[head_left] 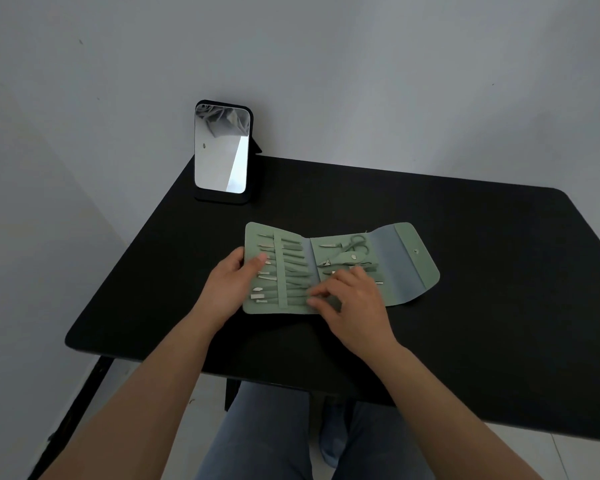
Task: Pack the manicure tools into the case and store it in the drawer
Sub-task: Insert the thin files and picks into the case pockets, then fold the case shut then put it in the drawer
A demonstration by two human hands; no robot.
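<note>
A green manicure case [406, 271] lies open and flat on the black table [482, 271]. Several green-handled metal tools [291, 268] sit under a strap in its left panel. Scissors and clippers [352, 249] sit in the middle panel. The snap flap extends to the right. My left hand [227, 287] grips the case's left edge, thumb on the inside of the panel. My right hand [352, 303] rests on the middle panel, its fingertips touching the lower tool handles near the fold. I cannot tell whether it pinches a tool.
A small standing mirror [221, 150] in a black frame stands at the table's back left corner, against the grey wall. The table's front edge [187, 365] runs just above my knees. No drawer shows in view.
</note>
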